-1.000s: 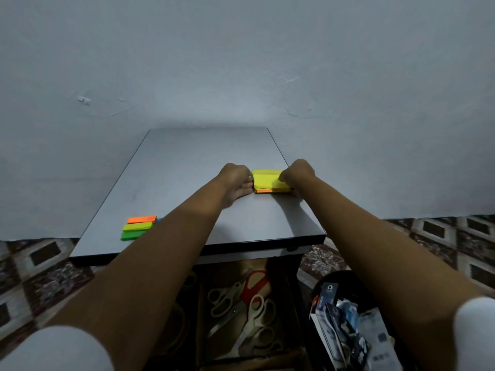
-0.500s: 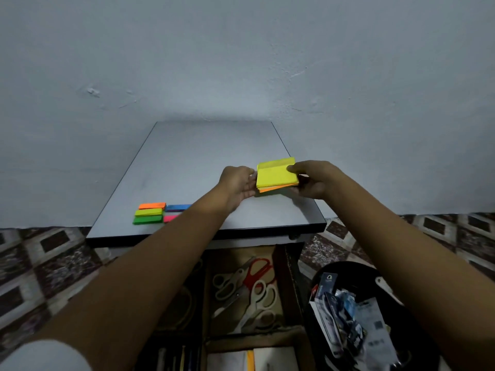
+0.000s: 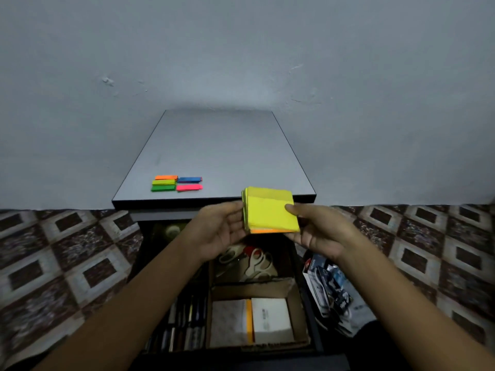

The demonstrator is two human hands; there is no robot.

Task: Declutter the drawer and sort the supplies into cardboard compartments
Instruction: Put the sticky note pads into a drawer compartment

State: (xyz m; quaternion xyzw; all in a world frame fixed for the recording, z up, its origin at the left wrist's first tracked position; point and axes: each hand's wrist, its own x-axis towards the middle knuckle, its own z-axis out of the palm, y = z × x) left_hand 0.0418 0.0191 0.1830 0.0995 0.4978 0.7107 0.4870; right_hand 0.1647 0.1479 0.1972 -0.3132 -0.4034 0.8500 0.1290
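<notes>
- Pale grey wall is filling the upper half of the view. A grey tabletop (image 3: 214,156) is standing against it above an open drawer (image 3: 241,360), with patterned floor tiles showing on both sides.
- Both hands are holding the sticky-note pad (image 3: 270,210), a yellow stack with an orange layer at the bottom. It is hanging in the air just past the tabletop's front edge, above the scissors (image 3: 254,261) lying in the drawer.
- The left hand (image 3: 219,231) is gripping the pad's left edge, its fingers curling underneath. The right hand (image 3: 318,234) is pinching the right edge, with its thumb (image 3: 291,208) lying on the top sheet and its other fingers hiding beneath.
- Judging by the task, the step in hand is bringing the pad down into a cardboard compartment (image 3: 251,290). The near one, already holding white paper pads (image 3: 270,319), is looking like the fitting place.
- Doing it well is likely calling for an even squeeze on both edges so that loose sheets are not fanning out. The stack should be going down level and flat beside the paper, not being dropped.
- Coloured page flags (image 3: 176,182) are lying on the tabletop, well apart from the hands, apparently waiting to be sorted.
</notes>
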